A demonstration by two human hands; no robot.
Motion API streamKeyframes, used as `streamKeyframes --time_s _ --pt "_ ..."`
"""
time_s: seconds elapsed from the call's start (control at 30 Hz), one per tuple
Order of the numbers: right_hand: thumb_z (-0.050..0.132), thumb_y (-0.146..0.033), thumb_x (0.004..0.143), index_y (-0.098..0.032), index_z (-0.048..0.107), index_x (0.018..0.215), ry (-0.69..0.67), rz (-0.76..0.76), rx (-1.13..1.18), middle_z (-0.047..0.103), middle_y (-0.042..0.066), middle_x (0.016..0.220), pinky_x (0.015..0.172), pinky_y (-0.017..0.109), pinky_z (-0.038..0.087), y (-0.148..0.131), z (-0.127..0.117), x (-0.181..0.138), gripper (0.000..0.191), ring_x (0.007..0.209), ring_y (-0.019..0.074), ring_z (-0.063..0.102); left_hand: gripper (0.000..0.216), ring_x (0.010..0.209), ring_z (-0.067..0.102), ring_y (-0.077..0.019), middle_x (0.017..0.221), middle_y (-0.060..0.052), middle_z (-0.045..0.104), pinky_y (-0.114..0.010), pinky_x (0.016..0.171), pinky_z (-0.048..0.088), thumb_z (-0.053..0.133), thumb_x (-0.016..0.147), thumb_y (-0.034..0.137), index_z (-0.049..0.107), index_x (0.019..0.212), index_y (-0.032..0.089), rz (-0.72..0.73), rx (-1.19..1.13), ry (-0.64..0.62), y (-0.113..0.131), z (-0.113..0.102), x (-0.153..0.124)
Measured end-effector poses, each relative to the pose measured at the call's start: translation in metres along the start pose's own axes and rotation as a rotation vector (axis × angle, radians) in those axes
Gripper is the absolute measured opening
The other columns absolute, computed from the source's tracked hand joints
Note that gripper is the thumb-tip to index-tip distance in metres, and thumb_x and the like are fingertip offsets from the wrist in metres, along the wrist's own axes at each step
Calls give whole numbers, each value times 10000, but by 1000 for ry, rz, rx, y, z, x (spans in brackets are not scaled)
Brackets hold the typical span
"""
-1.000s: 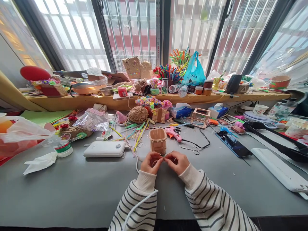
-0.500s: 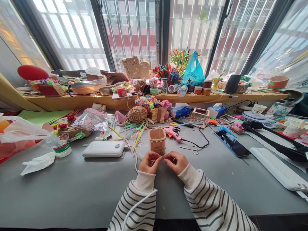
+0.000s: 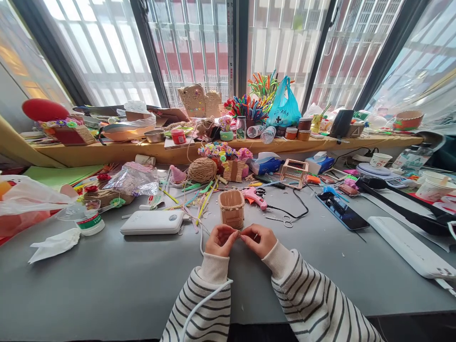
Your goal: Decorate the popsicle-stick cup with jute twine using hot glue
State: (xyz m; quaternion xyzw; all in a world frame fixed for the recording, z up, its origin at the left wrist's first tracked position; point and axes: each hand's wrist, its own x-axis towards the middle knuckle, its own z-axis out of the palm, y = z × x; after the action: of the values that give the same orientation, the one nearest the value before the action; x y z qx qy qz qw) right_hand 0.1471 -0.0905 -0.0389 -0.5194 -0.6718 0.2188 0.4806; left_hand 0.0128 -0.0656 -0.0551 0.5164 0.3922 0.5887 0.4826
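Note:
My left hand and my right hand meet at the fingertips over the grey table, both pinched closed on something small that I cannot make out. Just beyond them stands a small basket of wooden sticks, upright and untouched. A ball of jute twine lies further back. A white cable runs over my left striped sleeve.
A white power bank lies left of the basket. A pink glue gun, small scissors and a phone are to the right. A white power strip sits far right. Craft clutter fills the wooden shelf behind.
Both hands stay pinched together in the same spot. The view has shifted slightly, nothing else has moved.

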Motion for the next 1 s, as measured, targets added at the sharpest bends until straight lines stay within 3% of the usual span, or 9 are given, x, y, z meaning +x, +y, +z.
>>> streamKeyframes --time_s 0.3,0.7,1.0 --pt "547 -301 734 -159 678 740 8 -16 22 628 32 633 475 210 409 3 1 -1 194 483 81 485 288 604 624 -120 646 16 635 -235 596 509 710 585 335 529 743 175 -32 -47 34 6 4 -5" --pt "527 -310 723 -154 618 674 24 3 28 621 34 620 458 209 396 -2 -1 -1 187 485 87 480 224 671 631 -128 696 -8 664 -248 666 514 689 602 278 547 741 175 1 -52 -23 12 7 -6" --pt "538 -292 735 -159 622 716 -56 12 4 635 34 664 475 199 416 -7 -7 -1 158 526 89 517 213 681 642 -140 714 -15 680 -247 646 513 686 606 288 568 742 174 -1 -35 -48 12 7 -6"
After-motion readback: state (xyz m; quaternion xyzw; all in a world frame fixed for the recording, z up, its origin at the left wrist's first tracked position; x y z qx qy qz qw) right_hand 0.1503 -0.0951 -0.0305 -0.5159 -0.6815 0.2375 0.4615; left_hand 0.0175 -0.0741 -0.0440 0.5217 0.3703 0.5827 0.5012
